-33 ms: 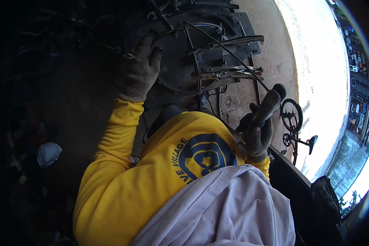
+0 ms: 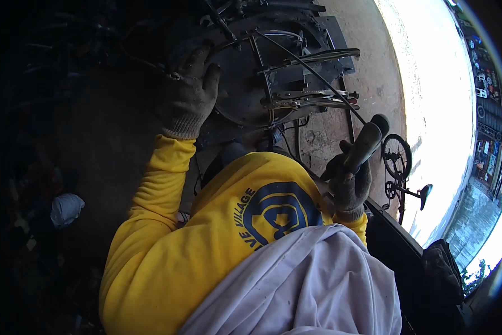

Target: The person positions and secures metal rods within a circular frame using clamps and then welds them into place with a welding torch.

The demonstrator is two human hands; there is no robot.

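My right hand point(image 2: 351, 187), in a dark work glove, is closed around the thick grey handle of a welding electrode holder point(image 2: 364, 146). A long thin welding rod point(image 2: 318, 77) runs from its head up and left to the metal frame point(image 2: 265, 78). In a greyish knit glove, my left hand point(image 2: 188, 95) lies at the left edge of a dark round metal plate point(image 2: 234, 92). Its thumb stands apart and a finger stretches forward; deep shadow hides the other fingertips. Locking pliers point(image 2: 312, 99) are clamped on the frame between my hands.
Another long-handled clamp point(image 2: 329, 56) juts right from the frame. Cables point(image 2: 290, 146) hang below it. A bicycle point(image 2: 397, 162) stands at the right, before a bright strip of ground. A whitish bundle point(image 2: 67, 209) lies in the shadow at left. Dark metal parts fill the upper left.
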